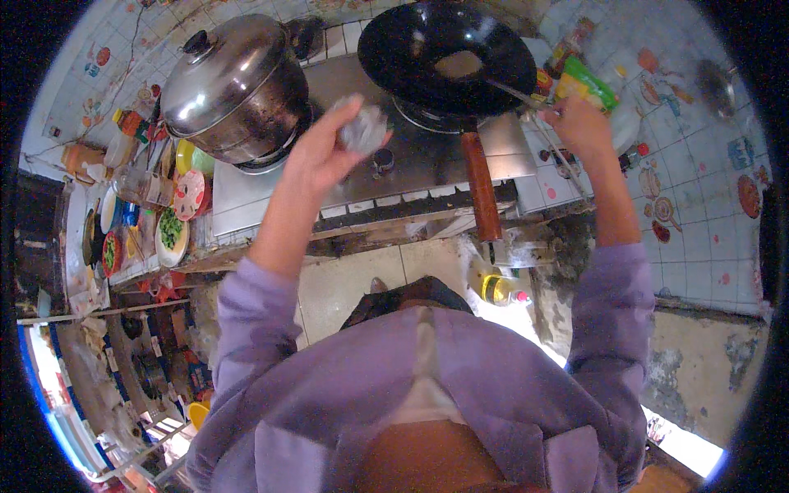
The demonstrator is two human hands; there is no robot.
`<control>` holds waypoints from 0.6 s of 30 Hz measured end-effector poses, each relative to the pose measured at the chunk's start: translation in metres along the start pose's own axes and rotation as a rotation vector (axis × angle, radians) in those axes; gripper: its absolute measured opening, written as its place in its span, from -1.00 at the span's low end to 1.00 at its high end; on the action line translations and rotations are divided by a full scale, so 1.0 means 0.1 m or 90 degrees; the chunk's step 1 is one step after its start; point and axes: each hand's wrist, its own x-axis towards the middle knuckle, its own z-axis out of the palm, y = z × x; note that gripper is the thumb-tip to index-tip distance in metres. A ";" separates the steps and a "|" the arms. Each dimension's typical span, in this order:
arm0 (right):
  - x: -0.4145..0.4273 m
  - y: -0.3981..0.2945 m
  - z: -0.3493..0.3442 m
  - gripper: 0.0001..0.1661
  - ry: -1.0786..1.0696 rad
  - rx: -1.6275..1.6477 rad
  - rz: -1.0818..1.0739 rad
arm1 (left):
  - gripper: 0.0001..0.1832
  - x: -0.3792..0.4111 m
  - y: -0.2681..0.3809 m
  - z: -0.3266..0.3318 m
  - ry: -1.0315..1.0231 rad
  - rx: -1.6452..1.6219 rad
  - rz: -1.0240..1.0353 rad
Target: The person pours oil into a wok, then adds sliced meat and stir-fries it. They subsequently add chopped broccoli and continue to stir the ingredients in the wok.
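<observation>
My left hand (pixel 323 145) holds a small clear, crumpled-looking object (pixel 362 128), blurred, above the metal stove top (pixel 425 154). What this object is, I cannot tell. My right hand (pixel 578 126) grips the metal handle of a spatula (pixel 459 65), whose blade lies in a black wok (pixel 400 46). The wok sits on the right burner, with its wooden handle (pixel 482 185) pointing towards me. A large lidded steel pot (pixel 237 92) stands on the left burner.
Left of the stove are a plate of chopped greens (pixel 171 231), a red-patterned bowl (pixel 191 194) and a clear plastic jar (pixel 145 188). A green and yellow packet (pixel 585 85) stands behind my right hand. An oil bottle (pixel 502 289) is low down, below the counter edge.
</observation>
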 end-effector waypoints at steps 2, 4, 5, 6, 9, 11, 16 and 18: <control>-0.02 0.04 0.00 -0.58 0.011 -0.015 0.027 | -0.70 0.42 0.16 0.13 -0.083 0.123 0.021; -0.05 0.05 -0.02 -0.58 0.010 -0.013 0.045 | -0.76 0.85 0.29 0.29 -0.204 0.267 0.011; -0.05 0.02 -0.08 -0.58 0.004 -0.007 0.050 | -0.67 1.13 0.34 0.28 -0.237 0.392 0.013; -0.08 0.06 -0.09 -0.58 -0.009 -0.008 0.074 | -0.60 1.09 0.23 0.56 -0.127 0.544 0.043; -0.13 0.06 -0.19 -0.57 -0.004 -0.018 0.060 | -0.59 1.59 0.10 0.69 -0.162 0.997 0.080; -0.11 0.02 -0.24 -0.57 -0.011 -0.001 0.039 | -0.60 2.15 -0.10 0.46 -0.201 1.306 0.127; -0.10 0.16 -0.32 -0.60 -0.015 -0.004 0.009 | -0.51 2.23 -0.43 0.62 -0.301 1.553 0.151; -0.07 0.21 -0.31 -0.63 -0.025 -0.001 -0.024 | -0.46 2.13 -0.42 0.65 -0.286 1.533 0.138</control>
